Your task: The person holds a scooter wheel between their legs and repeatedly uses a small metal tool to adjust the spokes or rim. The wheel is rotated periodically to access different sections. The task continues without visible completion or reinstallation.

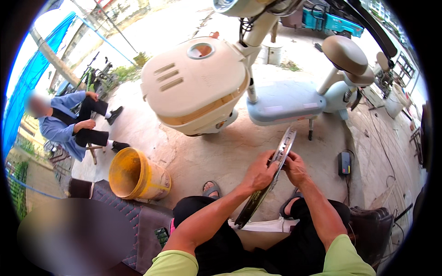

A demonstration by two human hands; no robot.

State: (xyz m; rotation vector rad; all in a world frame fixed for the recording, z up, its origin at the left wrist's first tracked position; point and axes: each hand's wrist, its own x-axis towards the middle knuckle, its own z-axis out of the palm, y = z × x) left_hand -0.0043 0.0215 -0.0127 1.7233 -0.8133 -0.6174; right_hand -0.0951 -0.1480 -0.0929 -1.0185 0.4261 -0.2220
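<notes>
I hold a round metal wheel rim (284, 143) edge-on between my knees, tilted from lower left to upper right. My left hand (260, 174) grips its edge from the left side. My right hand (294, 168) grips the same edge from the right, fingers touching the rim just opposite the left hand. The rim's lower part (251, 208) is dark and runs down toward my lap. Both forearms come up from the lower edge; I wear a light green shirt and dark trousers.
A cream and pale blue electric scooter (202, 83) stands just ahead on the concrete. A yellow bucket (136, 177) lies tilted at my left. A seated person in blue (69, 122) is at far left. A black charger (344, 163) lies at right.
</notes>
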